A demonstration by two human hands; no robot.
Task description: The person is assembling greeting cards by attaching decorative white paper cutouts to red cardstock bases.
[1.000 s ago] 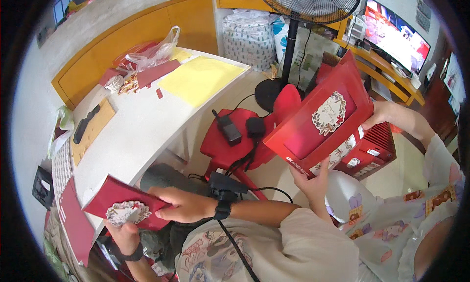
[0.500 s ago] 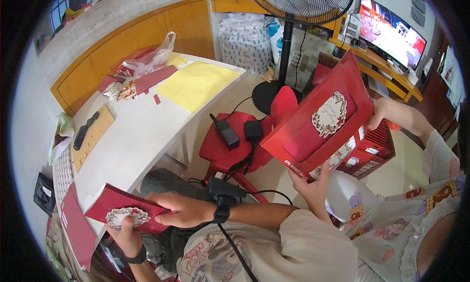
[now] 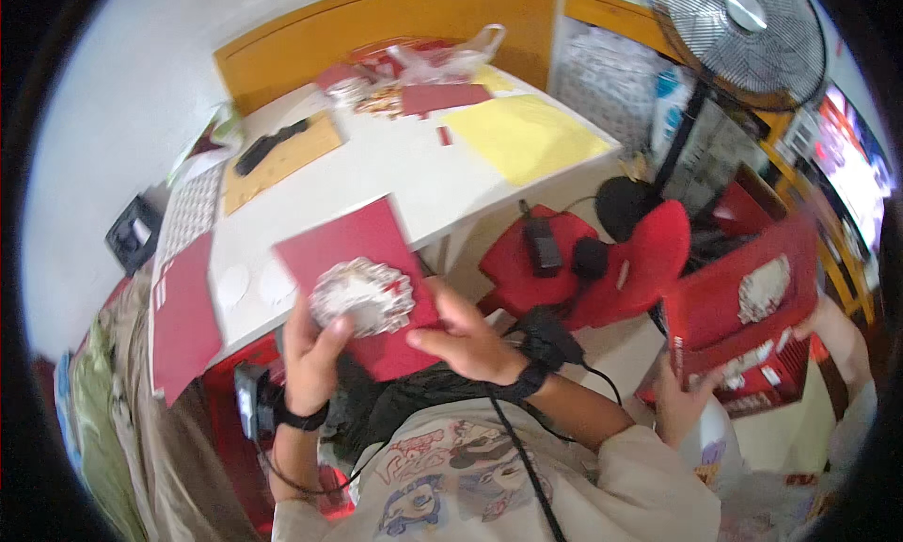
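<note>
A dark red card point(image 3: 343, 236) with a white scalloped wreath cut-out point(image 3: 362, 295) on its face is held between my two hands over the near edge of the white table point(image 3: 376, 170). My left hand point(image 3: 315, 358) grips its lower left, the thumb pressed on the wreath cut-out. My right hand point(image 3: 466, 340) pinches the card's right edge, thumb in front. Two round white pieces point(image 3: 235, 284) lie on the table beside the card. Another red sheet point(image 3: 186, 311) hangs over the table's left edge.
At right, another person's hands hold a red package point(image 3: 743, 293) with a similar wreath. A red chair point(image 3: 536, 260) carries black adapters point(image 3: 542, 246); a fan point(image 3: 743, 34) stands behind. On the table are yellow paper point(image 3: 527, 137), a plastic bag point(image 3: 451, 62) and a tan board point(image 3: 282, 161).
My view has swung right-to-left, bringing the card to the middle. The card is turned more squarely toward me, still in both hands. The round white pieces have come into view.
</note>
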